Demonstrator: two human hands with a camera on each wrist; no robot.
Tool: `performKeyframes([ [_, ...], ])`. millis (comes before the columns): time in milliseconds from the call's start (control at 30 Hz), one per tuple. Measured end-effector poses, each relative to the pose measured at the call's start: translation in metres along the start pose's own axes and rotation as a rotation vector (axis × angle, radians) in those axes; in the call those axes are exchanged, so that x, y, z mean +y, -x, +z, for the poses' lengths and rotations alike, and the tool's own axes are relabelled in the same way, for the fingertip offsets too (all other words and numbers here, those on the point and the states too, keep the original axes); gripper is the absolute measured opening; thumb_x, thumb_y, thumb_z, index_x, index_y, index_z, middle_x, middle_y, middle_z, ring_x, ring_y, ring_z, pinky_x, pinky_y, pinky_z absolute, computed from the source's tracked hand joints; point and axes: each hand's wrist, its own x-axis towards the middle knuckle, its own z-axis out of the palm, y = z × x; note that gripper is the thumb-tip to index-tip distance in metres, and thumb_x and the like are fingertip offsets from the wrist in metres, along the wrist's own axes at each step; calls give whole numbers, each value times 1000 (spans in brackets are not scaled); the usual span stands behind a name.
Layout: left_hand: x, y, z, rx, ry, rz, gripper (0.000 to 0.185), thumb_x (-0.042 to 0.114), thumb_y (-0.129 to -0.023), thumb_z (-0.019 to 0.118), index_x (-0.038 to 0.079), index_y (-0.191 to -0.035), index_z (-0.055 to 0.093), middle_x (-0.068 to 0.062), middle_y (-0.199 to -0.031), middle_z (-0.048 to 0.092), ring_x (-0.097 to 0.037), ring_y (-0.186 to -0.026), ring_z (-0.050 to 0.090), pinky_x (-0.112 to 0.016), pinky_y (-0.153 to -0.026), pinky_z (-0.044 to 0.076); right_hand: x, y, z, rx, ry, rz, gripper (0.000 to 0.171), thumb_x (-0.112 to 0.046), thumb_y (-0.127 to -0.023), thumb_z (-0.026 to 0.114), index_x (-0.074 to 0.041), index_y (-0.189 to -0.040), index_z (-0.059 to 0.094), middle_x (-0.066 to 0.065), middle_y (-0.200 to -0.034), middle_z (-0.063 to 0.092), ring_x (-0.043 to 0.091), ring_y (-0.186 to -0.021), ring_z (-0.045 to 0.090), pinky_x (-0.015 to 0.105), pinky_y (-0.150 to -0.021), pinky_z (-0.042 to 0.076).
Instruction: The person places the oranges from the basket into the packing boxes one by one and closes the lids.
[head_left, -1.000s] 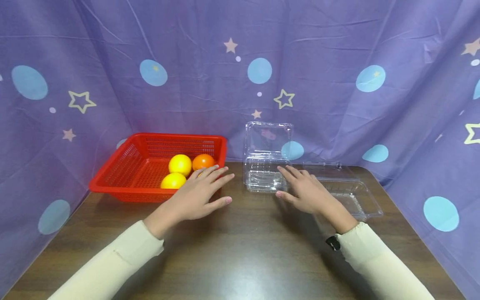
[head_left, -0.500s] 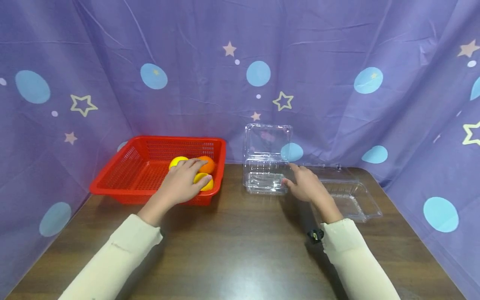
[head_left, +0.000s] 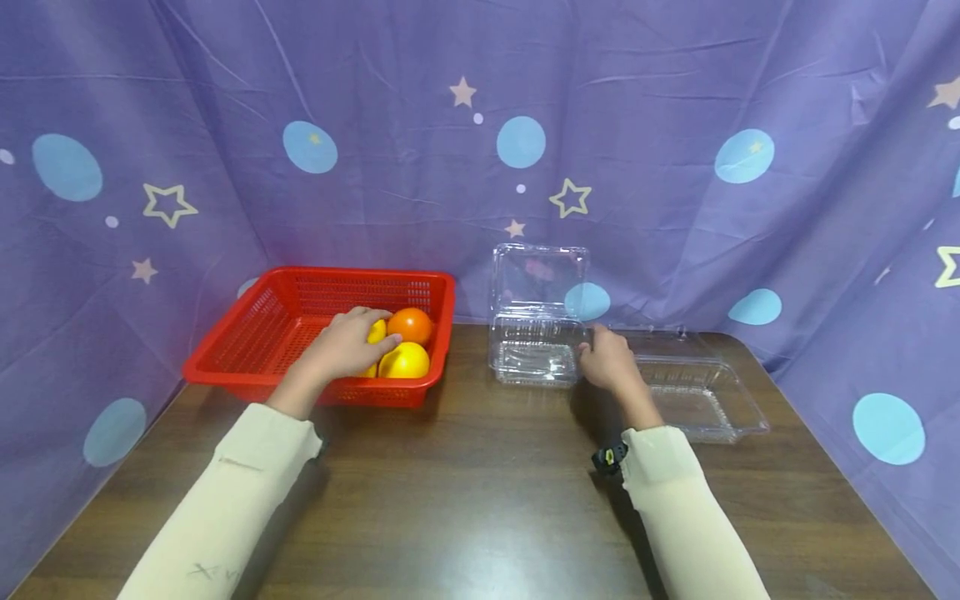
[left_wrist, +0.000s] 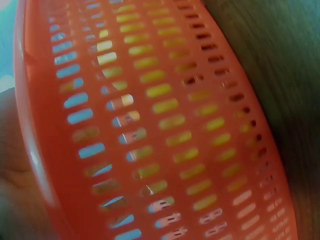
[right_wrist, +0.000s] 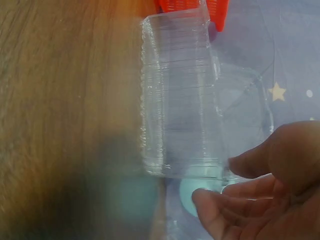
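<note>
In the head view my left hand [head_left: 341, 346] reaches over the front of the red basket [head_left: 225, 367], fingers and thumb curled round a round yellow fruit [head_left: 377, 331] that they mostly hide. Beside the thumb lies another yellow fruit [head_left: 405, 361], with an orange one [head_left: 410, 326] behind it. The left wrist view shows mainly the basket's slotted wall [left_wrist: 165, 105], with yellow behind the slots. My right hand [head_left: 609, 360] pinches the right edge of a clear plastic box [head_left: 536, 354] with its lid raised. Thumb and fingers lie on either side of that edge in the right wrist view.
A second clear plastic box [head_left: 697, 400], lid folded back, sits on the brown wooden table [head_left: 480, 500] to the right of my right hand. A purple curtain [head_left: 420, 167] with stars and dots hangs behind and at both sides.
My left hand has moved left and into the basket, its fingers closing round a yellow fruit. The right hand has come to the first box's right edge with its fingers drawn in. The boxes stay put.
</note>
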Motion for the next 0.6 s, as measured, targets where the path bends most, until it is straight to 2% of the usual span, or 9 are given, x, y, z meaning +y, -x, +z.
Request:
performKeyframes([
  [233,-8,-5,-9,-77,-18,-29,65,40,-100,60,0,-149,47,-31,-150,43,-53,-133,40,-69,-108,34,4,-5,8,1,-24,45,45,-11,-94,55,13,-133,56,36,-126,61,56,-120,56,61,-101,46],
  [433,-10,-16,-20,-207,-68,-109,69,41,-99,59,0,-152,42,-35,-153,35,-57,-134,34,-73,-107,31,5,-5,10,-7,-98,112,48,-14,-97,56,13,-137,54,34,-136,56,53,-129,51,58,-108,42],
  [600,-10,-27,-23,-263,-97,-150,71,37,-99,60,0,-155,37,-35,-155,32,-57,-135,32,-73,-110,28,7,-5,13,19,-167,145,44,-13,-95,58,12,-131,58,33,-131,61,51,-124,55,56,-106,45],
])
